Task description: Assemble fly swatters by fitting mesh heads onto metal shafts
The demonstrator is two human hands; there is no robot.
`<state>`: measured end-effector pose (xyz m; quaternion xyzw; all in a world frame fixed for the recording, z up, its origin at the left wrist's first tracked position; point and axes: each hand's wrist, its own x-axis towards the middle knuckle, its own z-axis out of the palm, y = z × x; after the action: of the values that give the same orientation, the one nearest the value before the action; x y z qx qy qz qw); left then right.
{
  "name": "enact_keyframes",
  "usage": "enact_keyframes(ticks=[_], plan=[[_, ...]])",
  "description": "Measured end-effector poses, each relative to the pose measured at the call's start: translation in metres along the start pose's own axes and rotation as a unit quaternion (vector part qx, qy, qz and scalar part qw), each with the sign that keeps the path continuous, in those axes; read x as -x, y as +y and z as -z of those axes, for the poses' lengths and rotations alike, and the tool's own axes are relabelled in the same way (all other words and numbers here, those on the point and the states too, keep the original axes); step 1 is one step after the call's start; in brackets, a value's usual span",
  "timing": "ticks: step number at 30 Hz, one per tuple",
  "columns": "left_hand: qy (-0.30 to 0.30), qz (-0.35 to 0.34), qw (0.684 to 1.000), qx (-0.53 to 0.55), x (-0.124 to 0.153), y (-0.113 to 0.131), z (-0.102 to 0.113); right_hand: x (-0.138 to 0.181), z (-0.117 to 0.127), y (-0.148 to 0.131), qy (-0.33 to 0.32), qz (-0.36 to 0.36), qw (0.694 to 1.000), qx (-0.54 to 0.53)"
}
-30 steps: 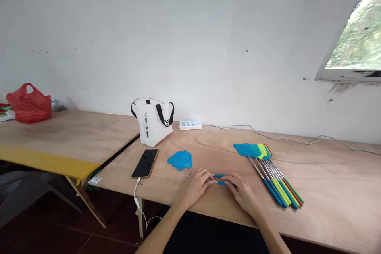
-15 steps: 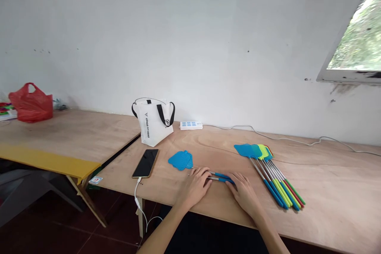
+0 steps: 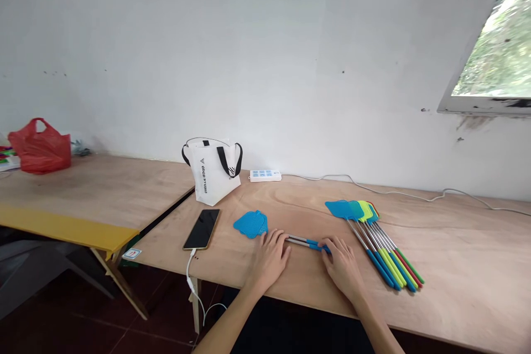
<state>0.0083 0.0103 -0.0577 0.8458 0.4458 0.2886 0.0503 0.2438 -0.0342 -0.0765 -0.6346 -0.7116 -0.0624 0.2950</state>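
Two blue fly swatters (image 3: pixel 307 243) lie side by side on the wooden table, their leaf-shaped heads (image 3: pixel 251 224) overlapping at the left. Across their metal shafts, close to the heads, rests my left hand (image 3: pixel 271 254), its fingers laid over them and its thumb apart. My right hand (image 3: pixel 341 260) bends its fingers over the ends of the blue handles, covering the tips. To the right, several fly swatters (image 3: pixel 375 246) with blue, yellow-green, red and green handles lie overlapping in a slanted row.
A phone (image 3: pixel 202 229) with a white charging cable lies left of my hands. Behind it stands a white bag (image 3: pixel 213 177) with black handles, beside a power strip (image 3: pixel 265 176). A red plastic bag (image 3: pixel 41 149) sits on the neighbouring table, across a narrow gap.
The two blue swatters' shafts and handles have come closer together. My left hand has shifted slightly left along the shafts, and my right hand slightly right at the handle ends.
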Motion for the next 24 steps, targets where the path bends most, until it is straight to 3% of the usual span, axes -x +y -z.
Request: enact_keyframes(ticks=[12, 16, 20, 24], plan=[[0.006, -0.029, 0.999, 0.012, 0.000, -0.006, -0.006, 0.004, -0.009, 0.005, -0.014, -0.013, 0.999, 0.042], [0.025, 0.003, 0.999, 0.042, -0.002, -0.001, -0.001, 0.002, -0.004, 0.003, 0.002, 0.000, 1.000, 0.007], [-0.023, 0.032, 0.996, 0.086, -0.002, 0.005, 0.007, 0.000, 0.002, -0.001, -0.017, 0.028, 0.997, -0.073], [-0.077, 0.002, 0.996, 0.051, -0.001, 0.008, 0.011, 0.000, 0.006, -0.007, -0.068, 0.044, 0.991, -0.108]])
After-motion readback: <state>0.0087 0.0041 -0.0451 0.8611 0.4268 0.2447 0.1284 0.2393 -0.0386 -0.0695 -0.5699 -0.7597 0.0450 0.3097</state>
